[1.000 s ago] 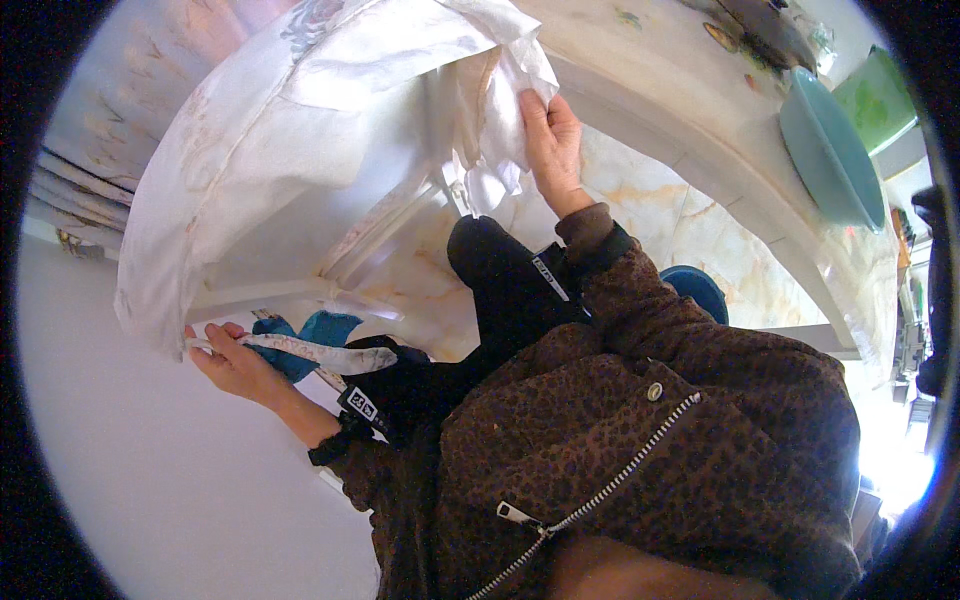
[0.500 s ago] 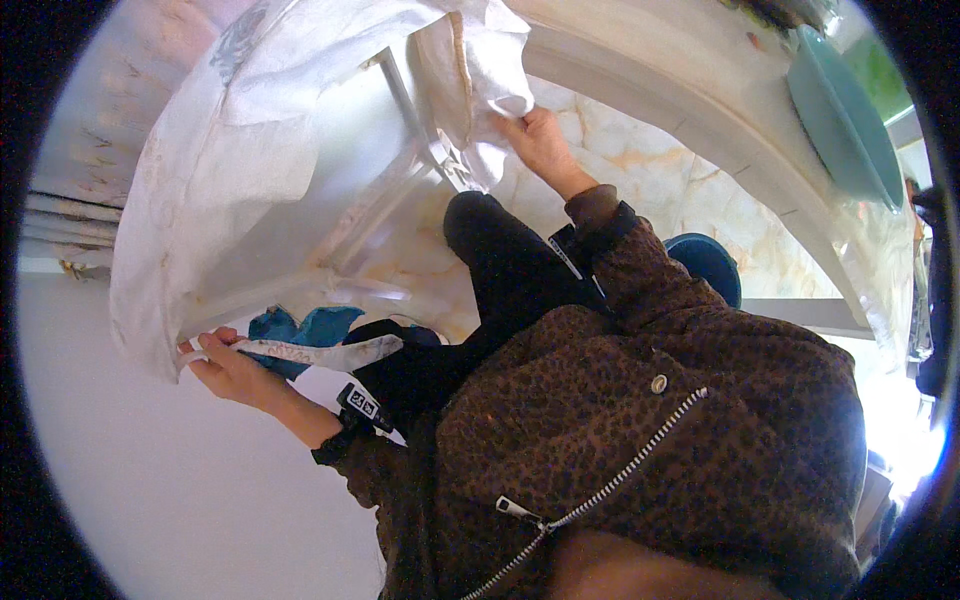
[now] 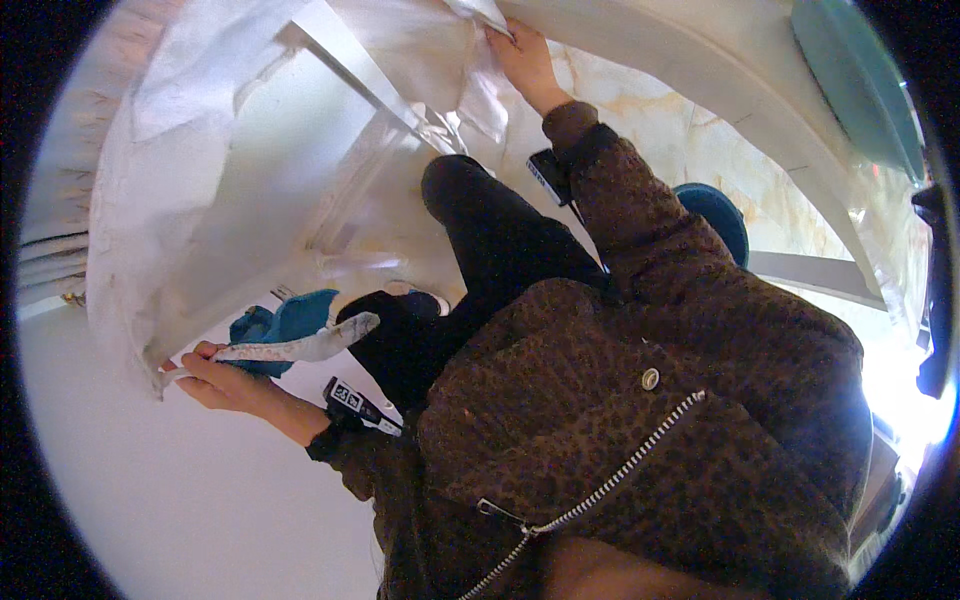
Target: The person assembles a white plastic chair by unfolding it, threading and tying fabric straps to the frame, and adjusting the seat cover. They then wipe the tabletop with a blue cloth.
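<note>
Hands stretch a white sheet [image 3: 200, 200] taut: left hand [image 3: 215, 375] pinches its lower corner, right hand [image 3: 525, 60] grips the upper edge.

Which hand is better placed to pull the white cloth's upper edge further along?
Right, probably. The right hand already grips the white cloth at its upper edge; the left hand pinches the lower corner, holding it taut.
</note>
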`<state>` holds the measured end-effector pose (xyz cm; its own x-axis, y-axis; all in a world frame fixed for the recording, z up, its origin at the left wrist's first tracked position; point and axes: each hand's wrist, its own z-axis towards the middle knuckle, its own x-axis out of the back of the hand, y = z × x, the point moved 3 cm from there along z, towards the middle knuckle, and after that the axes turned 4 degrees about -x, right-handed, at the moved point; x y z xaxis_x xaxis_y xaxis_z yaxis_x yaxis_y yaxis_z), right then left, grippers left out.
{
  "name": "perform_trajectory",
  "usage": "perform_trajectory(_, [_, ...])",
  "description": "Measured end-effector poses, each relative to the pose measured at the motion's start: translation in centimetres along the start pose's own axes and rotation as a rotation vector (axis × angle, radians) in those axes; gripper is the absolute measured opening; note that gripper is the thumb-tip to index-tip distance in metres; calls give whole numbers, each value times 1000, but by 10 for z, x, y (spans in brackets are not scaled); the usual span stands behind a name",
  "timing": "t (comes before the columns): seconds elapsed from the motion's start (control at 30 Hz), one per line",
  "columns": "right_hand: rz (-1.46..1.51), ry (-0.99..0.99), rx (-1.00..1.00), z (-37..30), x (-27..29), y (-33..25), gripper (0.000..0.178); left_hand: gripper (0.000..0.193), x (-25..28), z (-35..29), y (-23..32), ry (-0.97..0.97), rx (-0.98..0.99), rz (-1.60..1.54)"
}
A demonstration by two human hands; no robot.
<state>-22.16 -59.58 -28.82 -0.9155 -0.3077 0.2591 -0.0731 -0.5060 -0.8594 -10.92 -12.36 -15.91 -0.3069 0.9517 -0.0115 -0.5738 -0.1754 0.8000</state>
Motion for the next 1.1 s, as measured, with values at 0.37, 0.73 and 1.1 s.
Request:
perform_trajectory(0.37, [-499,-195,-133,-42,-20,60,44,47,-8,2,7,-16,55,106])
perform_trajectory(0.73, [181,-775,-547,-97,-114,127,56,50,-12,3,10,-20,35,106])
perform_trajectory(1.1, [228,-423,-24,-55,-137,139,42,40,-15,10,13,-169,-17,229])
